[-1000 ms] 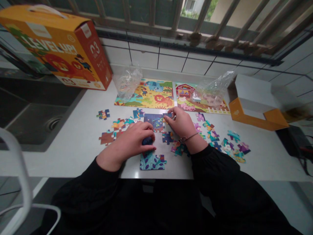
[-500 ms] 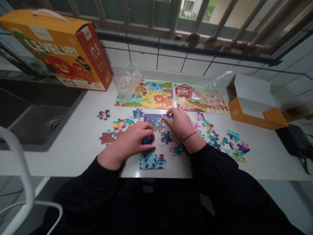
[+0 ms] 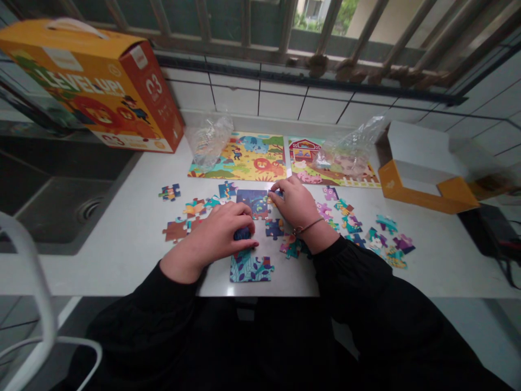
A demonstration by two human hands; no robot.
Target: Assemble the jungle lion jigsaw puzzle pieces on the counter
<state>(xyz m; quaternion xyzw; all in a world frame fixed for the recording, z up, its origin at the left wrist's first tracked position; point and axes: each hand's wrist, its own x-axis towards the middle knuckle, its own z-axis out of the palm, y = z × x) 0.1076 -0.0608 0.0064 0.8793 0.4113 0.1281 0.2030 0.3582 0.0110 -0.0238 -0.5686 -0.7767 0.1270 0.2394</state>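
My right hand [image 3: 293, 203] pinches a dark blue puzzle piece [image 3: 278, 193] at the right edge of a joined dark blue puzzle section [image 3: 253, 201]. My left hand [image 3: 228, 227] curls its fingers and thumb around a dark blue piece [image 3: 242, 233], mostly covered by the hand. Below it lies a teal, leaf-patterned puzzle section [image 3: 249, 270], its upper part hidden by that hand. Between the hands is a loose navy piece [image 3: 274, 228]. Brown pieces [image 3: 175, 230] lie left of my left hand, and more loose pieces [image 3: 291, 247] lie by my right wrist.
Two picture sheets [image 3: 260, 155] lie at the back, with crumpled plastic bags [image 3: 209, 144] on them. An orange puzzle box [image 3: 93, 92] stands at left beside a sink [image 3: 69, 212]. An open box [image 3: 423, 184] and scattered pieces [image 3: 402, 243] are at right.
The whole view has shifted slightly left. My right fingers have moved a little closer over the piece beside the dark blue section; my left hand keeps its pose.
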